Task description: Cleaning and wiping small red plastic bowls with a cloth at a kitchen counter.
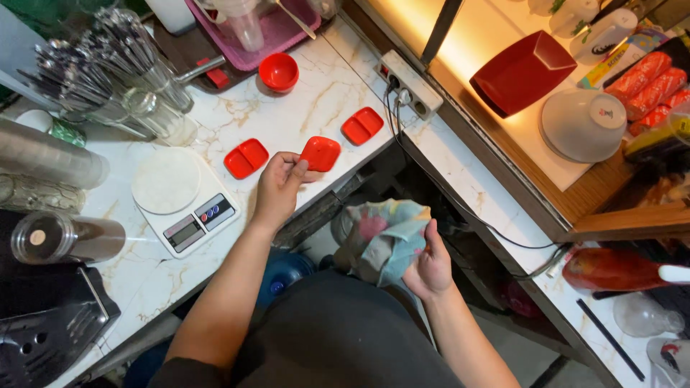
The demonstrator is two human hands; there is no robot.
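Observation:
My left hand [277, 188] pinches a small red square dish [320, 153] by its edge, just above the front edge of the marble counter [309, 108]. My right hand [430, 266] grips a crumpled pale cloth [384, 237] with blue and pink patches, held below counter level in front of my body. Two more red square dishes lie flat on the counter, one [246, 158] to the left of my left hand and one [362, 125] to the right. A round red bowl [278, 72] sits farther back.
A white kitchen scale [183, 202] stands left of my hand. Glasses full of cutlery [108, 57] crowd the back left. A power strip [410, 82] with a cable lies at the counter's right end. A red tray [521, 72] and white bowl [582, 126] rest on the lit shelf.

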